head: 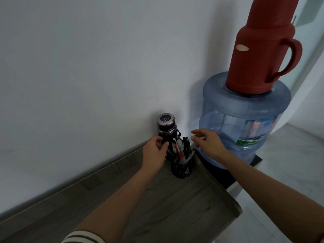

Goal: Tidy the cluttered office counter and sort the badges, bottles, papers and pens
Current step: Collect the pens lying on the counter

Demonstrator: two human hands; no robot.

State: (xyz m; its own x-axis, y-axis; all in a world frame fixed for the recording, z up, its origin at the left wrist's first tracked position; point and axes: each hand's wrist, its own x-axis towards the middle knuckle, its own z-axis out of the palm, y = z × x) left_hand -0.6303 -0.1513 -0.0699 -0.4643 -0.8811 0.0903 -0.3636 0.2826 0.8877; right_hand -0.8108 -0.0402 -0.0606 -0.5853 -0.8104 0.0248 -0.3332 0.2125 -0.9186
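Here the left hand [154,149] curls round the bottle [165,127] low down, while the right hand [207,140] hovers spread, with the pens [180,149] between them. The bottle looks rigid, smooth and probably heavy, so grip it mid-body.

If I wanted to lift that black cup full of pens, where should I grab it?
Probably round the lower wall of the pen cup, coming from the front. It stands upright and round, the pens splay out of its top, and the flask stands close behind it, so top and back are crowded.
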